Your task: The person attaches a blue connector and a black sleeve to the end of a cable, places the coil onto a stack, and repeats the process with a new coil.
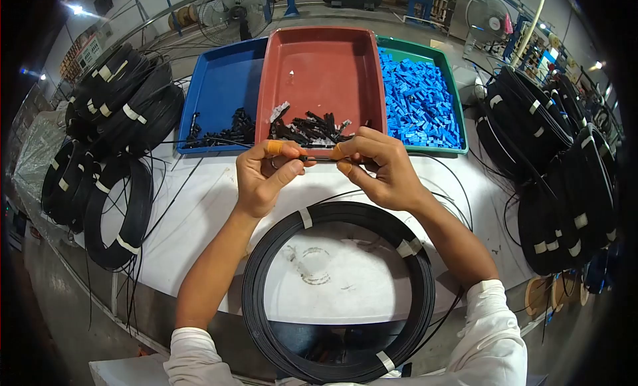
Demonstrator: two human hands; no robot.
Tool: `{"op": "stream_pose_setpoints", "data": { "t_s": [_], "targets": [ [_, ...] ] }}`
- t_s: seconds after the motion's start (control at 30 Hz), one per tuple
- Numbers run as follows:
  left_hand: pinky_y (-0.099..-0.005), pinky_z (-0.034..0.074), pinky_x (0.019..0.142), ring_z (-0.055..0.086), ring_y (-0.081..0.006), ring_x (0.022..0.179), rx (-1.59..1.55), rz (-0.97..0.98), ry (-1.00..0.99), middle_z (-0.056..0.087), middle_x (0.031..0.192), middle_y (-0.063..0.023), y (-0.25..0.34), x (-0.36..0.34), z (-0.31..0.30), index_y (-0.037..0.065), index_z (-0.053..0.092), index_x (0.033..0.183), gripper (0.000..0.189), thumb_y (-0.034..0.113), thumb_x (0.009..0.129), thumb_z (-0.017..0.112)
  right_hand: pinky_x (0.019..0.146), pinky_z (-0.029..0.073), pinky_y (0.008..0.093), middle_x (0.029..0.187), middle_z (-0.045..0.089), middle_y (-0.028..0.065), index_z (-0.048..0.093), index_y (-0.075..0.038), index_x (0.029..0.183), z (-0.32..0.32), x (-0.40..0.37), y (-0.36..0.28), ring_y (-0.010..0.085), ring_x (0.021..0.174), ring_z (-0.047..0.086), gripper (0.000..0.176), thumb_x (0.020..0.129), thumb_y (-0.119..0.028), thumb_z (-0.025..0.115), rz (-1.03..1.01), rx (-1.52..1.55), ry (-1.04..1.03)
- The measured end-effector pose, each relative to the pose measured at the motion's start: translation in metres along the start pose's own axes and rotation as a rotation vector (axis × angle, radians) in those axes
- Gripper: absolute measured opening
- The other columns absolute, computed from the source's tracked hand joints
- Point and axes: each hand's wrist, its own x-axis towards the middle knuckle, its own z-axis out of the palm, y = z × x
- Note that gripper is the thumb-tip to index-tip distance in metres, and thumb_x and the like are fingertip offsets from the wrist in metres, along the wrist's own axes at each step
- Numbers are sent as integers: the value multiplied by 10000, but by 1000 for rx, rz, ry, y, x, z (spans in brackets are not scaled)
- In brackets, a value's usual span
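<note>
My left hand point(264, 176) is closed in a pinch on a small black piece point(305, 158), with orange tape round a fingertip. Facing it, my right hand point(380, 168) pinches a thin black cable end point(322, 159), and its thumb and a finger also wear orange tape. The two pinched parts meet or nearly meet between my fingertips; whether they are joined is too small to tell. Below my hands lies a large coil of black cable point(256, 279), bound with white tape, resting on the white table point(199, 213) and overhanging its front edge.
Behind my hands stand a blue tray point(222, 77) with black parts, a red tray point(319, 60) with black and clear pieces, and a green tray point(425, 50) with many blue pieces. Taped cable coils are piled at left point(126, 107) and right point(565, 180). Loose cables cross the table.
</note>
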Motion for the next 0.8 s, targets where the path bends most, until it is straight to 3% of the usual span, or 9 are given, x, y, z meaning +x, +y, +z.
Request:
{"op": "stream_pose_setpoints", "data": {
  "t_s": [0.03, 0.1, 0.27, 0.33, 0.47, 0.53, 0.8],
  "targets": [
    [-336, 584, 837, 698, -220, 902, 2, 0, 5, 659, 1050, -147, 1, -1, 0, -4, 641, 1012, 149, -20, 870, 681, 597, 465, 302, 811, 593, 89, 706, -17, 972, 1, -1, 1, 178, 706, 593, 148, 827, -36, 686, 0, 3, -5],
    [-346, 597, 834, 694, -219, 899, 27, -19, 0, 640, 1044, -150, 1, -4, -1, -4, 634, 988, 141, -36, 857, 675, 570, 417, 227, 815, 551, 33, 705, 0, 961, 4, -1, 3, 91, 707, 508, 112, 854, 13, 675, -44, 3, -1],
    [-362, 605, 862, 685, -199, 883, 39, -39, 6, 637, 1042, -154, 2, -8, -1, -12, 630, 980, 144, -50, 850, 679, 560, 412, 228, 808, 564, 36, 705, -2, 950, 5, -1, 3, 92, 694, 508, 111, 845, 20, 677, -74, -7, -21],
    [-367, 605, 872, 684, -196, 883, 41, -41, 6, 636, 1042, -154, 2, -8, 0, -15, 628, 978, 145, -52, 848, 681, 607, 487, 308, 853, 640, 97, 702, -19, 959, 4, -2, 0, 184, 722, 616, 148, 813, -6, 681, 8, -40, -47],
    [-371, 611, 869, 692, -202, 924, 116, -22, -12, 646, 1048, -163, 2, -9, -1, -23, 631, 962, 130, -67, 848, 679, 586, 496, 324, 848, 641, 91, 704, -32, 945, 6, -2, 5, 210, 688, 632, 154, 795, 2, 691, -94, -92, -5],
    [-372, 612, 870, 694, -206, 939, 147, -22, -23, 650, 1051, -168, 0, -12, -3, -26, 635, 957, 127, -75, 848, 677, 549, 487, 343, 827, 629, 72, 700, -54, 933, 7, -3, 6, 237, 642, 630, 164, 780, 3, 698, -166, -270, 26],
    [-351, 613, 864, 719, -232, 920, 173, -51, 1, 679, 1046, -183, -4, -15, -2, -40, 652, 975, 145, -79, 844, 703, 517, 468, 365, 817, 606, 43, 684, -90, 946, 9, -6, 7, 236, 622, 628, 185, 777, -14, 699, -174, -380, 10]
  ]
}}
